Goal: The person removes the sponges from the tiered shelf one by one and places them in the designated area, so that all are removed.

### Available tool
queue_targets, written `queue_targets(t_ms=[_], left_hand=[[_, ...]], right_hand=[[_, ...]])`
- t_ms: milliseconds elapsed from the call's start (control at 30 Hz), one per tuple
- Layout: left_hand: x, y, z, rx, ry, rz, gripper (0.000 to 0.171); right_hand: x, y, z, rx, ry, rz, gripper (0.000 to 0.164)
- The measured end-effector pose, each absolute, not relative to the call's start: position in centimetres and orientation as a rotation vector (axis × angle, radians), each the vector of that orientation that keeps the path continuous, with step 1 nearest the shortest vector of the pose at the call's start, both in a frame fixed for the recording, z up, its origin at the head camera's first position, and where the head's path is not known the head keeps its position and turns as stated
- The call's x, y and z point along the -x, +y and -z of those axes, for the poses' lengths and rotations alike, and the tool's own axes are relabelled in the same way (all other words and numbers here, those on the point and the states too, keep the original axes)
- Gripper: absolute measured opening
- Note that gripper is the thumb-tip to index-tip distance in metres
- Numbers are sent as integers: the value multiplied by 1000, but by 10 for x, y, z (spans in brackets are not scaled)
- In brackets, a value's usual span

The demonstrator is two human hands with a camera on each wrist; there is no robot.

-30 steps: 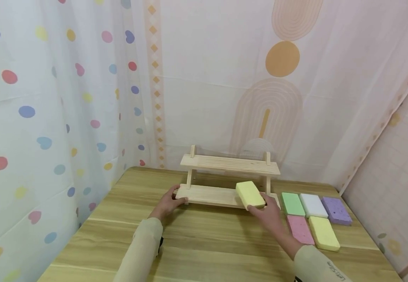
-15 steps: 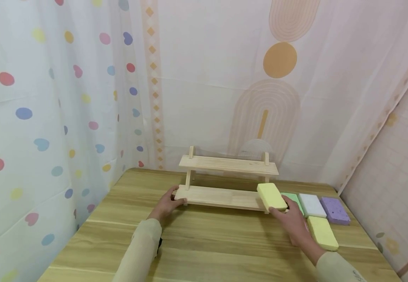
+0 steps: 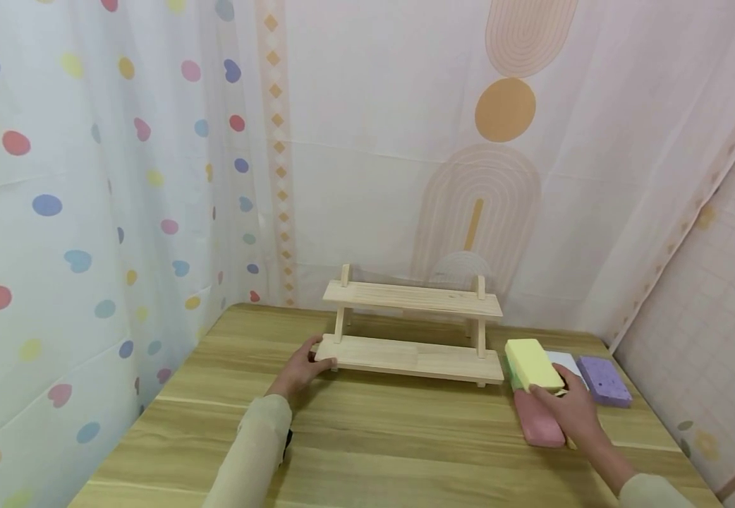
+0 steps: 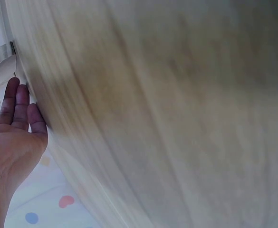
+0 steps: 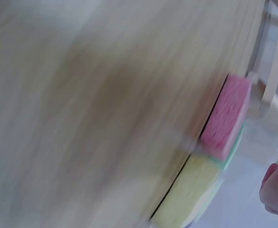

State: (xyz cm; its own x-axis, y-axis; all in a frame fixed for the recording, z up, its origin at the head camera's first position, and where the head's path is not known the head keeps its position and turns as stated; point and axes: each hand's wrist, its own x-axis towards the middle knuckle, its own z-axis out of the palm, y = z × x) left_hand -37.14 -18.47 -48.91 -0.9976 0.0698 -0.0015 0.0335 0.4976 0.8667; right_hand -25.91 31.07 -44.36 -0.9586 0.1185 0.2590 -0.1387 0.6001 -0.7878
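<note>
A two-tier wooden shelf rack [image 3: 408,358] stands near the back of the table. Its lower board's left end is gripped by my left hand [image 3: 298,370], thumb in front. In the left wrist view, part of that left hand [image 4: 15,147] shows palm and fingers by the rack. My right hand [image 3: 575,410] holds a yellow sponge block [image 3: 535,365] in the air, to the right of the rack. Below it lie a pink sponge [image 3: 537,423] and a mostly covered green one [image 3: 511,368]. Another yellow sponge [image 5: 188,190] is largely hidden behind the right hand in the head view.
A white sponge [image 3: 563,361] and a purple sponge [image 3: 604,381] lie at the right of the wood-grain table [image 3: 393,444]. Patterned curtains [image 3: 367,176] hang behind the table and along its left side.
My right hand has carried the yellow sponge rightward from over the rack's lower board to over the group of sponges. The left hand has stayed on the rack.
</note>
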Motion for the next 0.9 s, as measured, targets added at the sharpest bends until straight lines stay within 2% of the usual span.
queue_targets(t_ms=[200,467,700,900], left_hand=[[372,-185,488,-93,2701,-1545,72],[370,-184,486,-94,2714,-1528,71],[370,-186,487,-93,2710,-1534,70],[372,-187,489,-74,2699,-1541,71]], right_hand=[[254,343,447,79,-2646,-1185,78],[240,382,449,221,-2772,-1161,90],[229,407,453,253,-2790,-1165,90],[221,422,457,241,-2775,-1109,81]])
